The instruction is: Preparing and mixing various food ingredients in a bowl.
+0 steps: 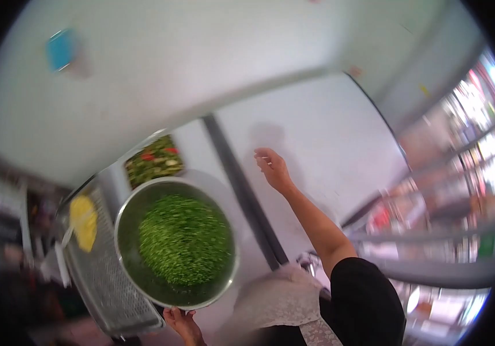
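Observation:
A wide stainless steel bowl (124,259) holds a mound of finely chopped greens (185,240). My left hand (182,325) grips the bowl's near rim, thumb at the edge and the other fingers partly hidden beneath. Away to the right, my right hand (272,168) hovers over a white surface (316,125), fingers loosely curled and apart, with nothing visible in it. Behind the bowl sits a container of cut green vegetables with red pieces (154,160); the bowl hides its near part.
A perforated metal tray (113,285) lies left of the bowl, with a yellow item (84,222) at its far end. One dark strip (241,186) divides the white top. A pale wall (178,56) rises behind, bearing a blue object (61,49). Blurred shelving (459,173) stands at right.

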Demonstrator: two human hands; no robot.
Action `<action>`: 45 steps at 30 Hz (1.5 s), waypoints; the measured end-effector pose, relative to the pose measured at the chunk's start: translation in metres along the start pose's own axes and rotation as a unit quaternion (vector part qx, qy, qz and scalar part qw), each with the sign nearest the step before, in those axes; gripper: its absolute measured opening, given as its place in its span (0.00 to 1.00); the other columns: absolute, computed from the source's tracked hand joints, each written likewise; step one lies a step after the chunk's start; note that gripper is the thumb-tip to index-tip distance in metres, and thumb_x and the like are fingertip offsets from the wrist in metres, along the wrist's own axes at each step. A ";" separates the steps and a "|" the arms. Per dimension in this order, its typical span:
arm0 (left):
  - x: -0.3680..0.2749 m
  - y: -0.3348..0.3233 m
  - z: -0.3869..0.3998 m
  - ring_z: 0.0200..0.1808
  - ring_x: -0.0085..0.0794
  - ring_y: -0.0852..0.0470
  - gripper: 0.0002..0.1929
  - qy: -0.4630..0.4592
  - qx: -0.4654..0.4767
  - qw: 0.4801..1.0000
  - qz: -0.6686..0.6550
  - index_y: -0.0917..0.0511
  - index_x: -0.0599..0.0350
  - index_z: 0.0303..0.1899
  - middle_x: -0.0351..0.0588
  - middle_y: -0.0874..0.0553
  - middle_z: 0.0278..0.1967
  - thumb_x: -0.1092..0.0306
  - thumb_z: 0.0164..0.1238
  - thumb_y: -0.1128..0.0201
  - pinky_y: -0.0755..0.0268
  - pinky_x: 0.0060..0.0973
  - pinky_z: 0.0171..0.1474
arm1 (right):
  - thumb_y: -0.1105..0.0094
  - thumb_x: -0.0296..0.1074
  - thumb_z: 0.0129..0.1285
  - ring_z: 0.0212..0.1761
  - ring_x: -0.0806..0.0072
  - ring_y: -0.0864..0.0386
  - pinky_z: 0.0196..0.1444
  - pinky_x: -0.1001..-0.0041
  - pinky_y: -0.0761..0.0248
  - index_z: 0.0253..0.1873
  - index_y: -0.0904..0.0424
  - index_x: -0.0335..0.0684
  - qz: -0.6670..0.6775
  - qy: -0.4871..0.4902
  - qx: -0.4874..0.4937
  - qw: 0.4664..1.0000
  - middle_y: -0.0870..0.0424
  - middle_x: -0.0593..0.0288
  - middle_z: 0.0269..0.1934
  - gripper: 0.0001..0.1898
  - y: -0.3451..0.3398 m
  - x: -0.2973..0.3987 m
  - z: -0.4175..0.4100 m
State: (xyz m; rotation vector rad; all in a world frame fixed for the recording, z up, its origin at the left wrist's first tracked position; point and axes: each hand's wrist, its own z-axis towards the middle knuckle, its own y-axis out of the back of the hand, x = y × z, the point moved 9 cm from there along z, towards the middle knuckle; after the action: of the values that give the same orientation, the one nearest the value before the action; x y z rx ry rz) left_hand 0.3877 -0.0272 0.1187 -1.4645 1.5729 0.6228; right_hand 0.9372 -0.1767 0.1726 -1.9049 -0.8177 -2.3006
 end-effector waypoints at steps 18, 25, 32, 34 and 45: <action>0.053 0.020 0.039 0.41 0.31 0.16 0.09 0.184 0.425 0.808 0.363 0.27 0.61 0.45 0.46 0.19 0.43 0.67 0.70 0.42 0.21 0.30 0.43 | 0.34 0.35 0.59 0.40 0.67 0.21 0.41 0.60 0.24 0.48 0.25 0.42 0.367 -0.336 -0.511 0.701 0.20 0.61 0.39 0.14 0.259 -0.271 -0.345; -0.071 -0.092 -0.039 0.19 0.18 0.26 0.15 0.092 0.543 0.741 0.384 0.20 0.58 0.43 0.38 0.20 0.26 0.55 0.73 0.44 0.33 0.18 0.20 | 0.33 0.30 0.58 0.25 0.71 0.21 0.24 0.68 0.24 0.42 0.22 0.43 0.385 -0.275 -0.560 0.680 0.19 0.63 0.32 0.09 0.264 -0.251 -0.337; -0.169 -0.226 -0.049 0.46 0.37 0.16 0.25 -0.227 0.602 0.656 0.396 0.24 0.63 0.52 0.53 0.19 0.51 0.69 0.50 0.28 0.25 0.26 0.51 | 0.33 0.30 0.57 0.23 0.75 0.23 0.23 0.74 0.30 0.37 0.22 0.41 0.344 -0.136 -0.414 0.832 0.21 0.65 0.24 0.06 0.344 -0.078 -0.259; -0.208 -0.291 -0.087 0.58 0.46 0.23 0.36 -0.437 0.595 0.563 0.371 0.28 0.64 0.58 0.57 0.22 0.56 0.65 0.43 0.24 0.31 0.35 0.60 | 0.41 0.35 0.65 0.25 0.75 0.23 0.29 0.75 0.28 0.38 0.22 0.40 0.317 -0.042 -0.312 0.895 0.20 0.65 0.26 0.06 0.351 0.022 -0.208; -0.295 -0.516 -0.134 0.58 0.43 0.24 0.29 -0.844 0.217 0.383 0.305 0.27 0.50 0.62 0.52 0.22 0.57 0.59 0.58 0.30 0.32 0.33 0.60 | 0.44 0.33 0.68 0.54 0.50 0.23 0.57 0.58 0.24 0.53 0.34 0.25 0.402 0.170 -0.116 0.892 0.25 0.36 0.52 0.18 0.342 0.260 0.029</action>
State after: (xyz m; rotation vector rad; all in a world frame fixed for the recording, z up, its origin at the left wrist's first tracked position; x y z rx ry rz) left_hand 0.8282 -0.0770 0.5369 0.5978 0.2352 1.2857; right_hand 1.0221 -0.3828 0.5413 -1.4154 0.2727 -2.1019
